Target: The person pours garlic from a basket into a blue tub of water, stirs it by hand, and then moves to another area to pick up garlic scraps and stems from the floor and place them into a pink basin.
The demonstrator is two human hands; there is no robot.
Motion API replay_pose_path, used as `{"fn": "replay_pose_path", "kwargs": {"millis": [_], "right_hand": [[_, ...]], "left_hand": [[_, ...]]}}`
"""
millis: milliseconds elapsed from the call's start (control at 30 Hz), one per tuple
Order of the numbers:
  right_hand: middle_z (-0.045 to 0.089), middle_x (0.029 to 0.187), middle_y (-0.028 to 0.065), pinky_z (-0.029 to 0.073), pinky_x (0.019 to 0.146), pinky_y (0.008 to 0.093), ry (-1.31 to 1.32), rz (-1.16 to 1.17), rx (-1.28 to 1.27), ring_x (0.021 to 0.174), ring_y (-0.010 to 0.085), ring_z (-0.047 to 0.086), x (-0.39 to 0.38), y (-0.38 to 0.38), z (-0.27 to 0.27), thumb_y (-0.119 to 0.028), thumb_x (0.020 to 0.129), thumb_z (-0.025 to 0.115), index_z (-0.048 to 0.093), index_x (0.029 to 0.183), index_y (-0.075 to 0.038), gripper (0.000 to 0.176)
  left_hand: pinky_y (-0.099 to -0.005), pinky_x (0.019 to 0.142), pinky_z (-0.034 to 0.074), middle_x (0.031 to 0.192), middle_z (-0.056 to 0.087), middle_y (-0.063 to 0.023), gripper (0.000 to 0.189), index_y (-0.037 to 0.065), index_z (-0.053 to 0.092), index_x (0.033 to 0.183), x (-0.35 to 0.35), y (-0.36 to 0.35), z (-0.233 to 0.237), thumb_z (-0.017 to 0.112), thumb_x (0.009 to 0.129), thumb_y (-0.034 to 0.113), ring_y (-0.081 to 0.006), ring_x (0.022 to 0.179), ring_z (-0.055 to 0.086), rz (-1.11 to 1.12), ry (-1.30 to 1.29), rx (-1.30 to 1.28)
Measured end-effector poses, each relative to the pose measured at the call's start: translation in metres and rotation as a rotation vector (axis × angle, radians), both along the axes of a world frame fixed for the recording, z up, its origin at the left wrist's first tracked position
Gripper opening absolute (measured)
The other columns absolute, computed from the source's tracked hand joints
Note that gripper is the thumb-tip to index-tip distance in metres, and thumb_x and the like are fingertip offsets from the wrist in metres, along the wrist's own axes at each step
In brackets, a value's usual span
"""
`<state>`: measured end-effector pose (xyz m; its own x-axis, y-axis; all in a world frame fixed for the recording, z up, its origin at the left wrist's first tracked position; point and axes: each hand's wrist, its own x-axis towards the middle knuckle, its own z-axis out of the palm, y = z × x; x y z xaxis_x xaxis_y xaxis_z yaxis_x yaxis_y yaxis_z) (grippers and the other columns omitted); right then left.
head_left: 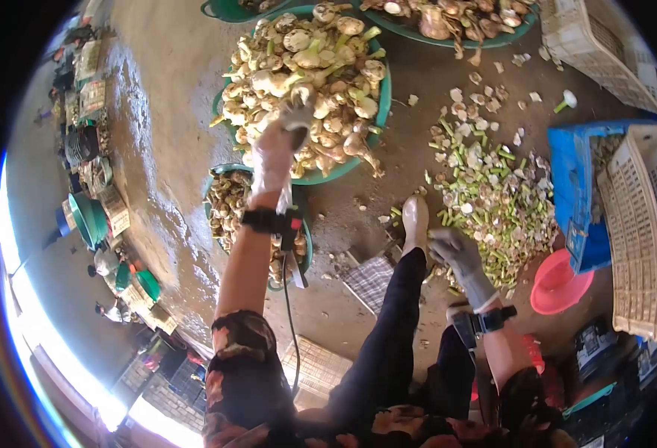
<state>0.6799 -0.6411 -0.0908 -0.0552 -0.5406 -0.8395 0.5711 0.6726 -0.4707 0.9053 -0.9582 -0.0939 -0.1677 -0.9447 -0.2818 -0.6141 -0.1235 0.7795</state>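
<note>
My left hand, in a pale glove blurred by motion, is over a heap of garlic bulbs with short stems. Its thumb and fingers look apart, with bulbs right at the fingertips. The heap fills a wide green basin. My right hand, in a grey glove, is low beside my light boot. Its fingers are curled together, and what they hold, if anything, is hidden. Close to it lies a pile of cut green stems and pale peelings.
Another basin of browner bulbs stands partly under my left arm. A basin with brown bulbs is at the top. On the right are a blue crate, cream plastic crates and a pink basin. People and baskets line the far left.
</note>
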Motion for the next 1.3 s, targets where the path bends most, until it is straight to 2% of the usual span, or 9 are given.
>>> {"fn": "replay_pose_path", "kwargs": {"millis": [200, 267, 500, 567, 833, 933, 1167, 1267, 1300], "right_hand": [[0.058, 0.093, 0.0057, 0.047, 0.064, 0.0233, 0.092, -0.098, -0.164, 0.077, 0.0115, 0.056, 0.011, -0.019, 0.048, -0.007, 0.074, 0.067, 0.054, 0.108, -0.003, 0.036], [0.057, 0.092, 0.0054, 0.046, 0.059, 0.0228, 0.17, -0.164, -0.125, 0.071, 0.0106, 0.056, 0.003, 0.015, 0.04, -0.004, 0.073, 0.065, 0.054, 0.108, -0.002, 0.037], [0.064, 0.071, 0.0029, 0.044, 0.059, 0.0245, 0.418, -0.153, 0.16, 0.066, 0.0102, 0.058, -0.049, 0.175, 0.016, -0.011, 0.07, 0.058, 0.063, 0.091, -0.007, 0.022], [0.064, 0.073, 0.0027, 0.044, 0.058, 0.0237, 0.412, -0.172, 0.181, 0.065, 0.0097, 0.057, -0.053, 0.196, 0.019, -0.008, 0.07, 0.058, 0.063, 0.093, -0.006, 0.023], [0.061, 0.075, 0.0004, 0.044, 0.059, 0.0251, 0.323, -0.493, 0.058, 0.066, 0.0082, 0.054, -0.055, 0.251, 0.02, -0.01, 0.075, 0.059, 0.062, 0.093, -0.004, 0.019], [0.063, 0.074, 0.0085, 0.046, 0.061, 0.0326, 0.557, -0.24, 0.252, 0.066, 0.0186, 0.06, -0.058, 0.268, 0.019, -0.026, 0.075, 0.058, 0.064, 0.09, -0.01, 0.023], [0.06, 0.072, 0.0138, 0.046, 0.06, 0.0392, 0.673, -0.042, 0.245, 0.065, 0.0298, 0.059, -0.068, 0.266, 0.061, -0.026, 0.074, 0.055, 0.061, 0.082, -0.011, 0.018], [0.059, 0.068, 0.0129, 0.045, 0.057, 0.0384, 0.713, -0.075, 0.19, 0.062, 0.0283, 0.058, -0.062, 0.276, 0.053, -0.023, 0.076, 0.056, 0.06, 0.083, -0.009, 0.016], [0.059, 0.069, 0.0129, 0.045, 0.057, 0.0384, 0.731, -0.097, 0.171, 0.063, 0.0283, 0.058, -0.058, 0.281, 0.049, -0.023, 0.076, 0.056, 0.059, 0.084, -0.009, 0.017]], "left_hand": [[-0.0316, 0.064, 0.049, 0.078, 0.057, -0.0086, 0.01, 0.006, 0.058, 0.084, -0.086, 0.185, 0.059, 0.057, 0.08, 0.015, -0.0242, 0.07, 0.059, -0.145, 0.459, 0.476], [-0.0363, 0.064, 0.048, 0.079, 0.056, -0.0141, 0.011, 0.005, 0.056, 0.082, -0.123, 0.233, 0.067, 0.057, 0.079, 0.016, -0.032, 0.072, 0.058, -0.649, -0.258, 0.107], [-0.0404, 0.071, 0.046, 0.083, 0.058, -0.0142, 0.013, 0.005, 0.058, 0.088, -0.174, 0.349, 0.04, 0.056, 0.076, 0.01, -0.0319, 0.081, 0.057, -0.815, -0.286, 0.212], [-0.0399, 0.08, 0.044, 0.098, 0.054, -0.0173, 0.017, 0.003, 0.056, 0.096, -0.183, 0.366, 0.071, 0.051, 0.079, 0.006, -0.0348, 0.094, 0.052, -1.135, -0.084, -0.384], [-0.0331, 0.076, 0.045, 0.093, 0.053, -0.0144, 0.032, 0.0, 0.046, 0.116, -0.204, 0.435, 0.056, 0.045, 0.084, 0.006, -0.028, 0.087, 0.054, -1.496, -0.073, -0.106], [-0.0403, 0.053, 0.044, 0.069, 0.055, -0.0107, 0.022, 0.001, 0.052, 0.102, -0.204, 0.452, 0.045, 0.047, 0.081, 0.008, -0.0301, 0.059, 0.056, -1.507, 0.003, -0.054], [-0.0376, 0.057, 0.046, 0.059, 0.057, -0.0108, 0.009, 0.005, 0.058, 0.062, -0.197, 0.494, 0.024, 0.055, 0.067, 0.012, -0.0287, 0.058, 0.057, -2.017, 0.27, -0.301], [-0.036, 0.057, 0.047, 0.057, 0.058, -0.0093, 0.012, 0.006, 0.058, 0.056, -0.194, 0.487, 0.011, 0.056, 0.067, 0.01, -0.027, 0.059, 0.058, -1.847, 0.029, 0.124], [-0.0362, 0.057, 0.046, 0.059, 0.058, -0.0102, 0.013, 0.006, 0.058, 0.057, -0.216, 0.473, 0.032, 0.055, 0.07, 0.01, -0.0266, 0.06, 0.059, -2.197, -0.288, -0.073]]}}
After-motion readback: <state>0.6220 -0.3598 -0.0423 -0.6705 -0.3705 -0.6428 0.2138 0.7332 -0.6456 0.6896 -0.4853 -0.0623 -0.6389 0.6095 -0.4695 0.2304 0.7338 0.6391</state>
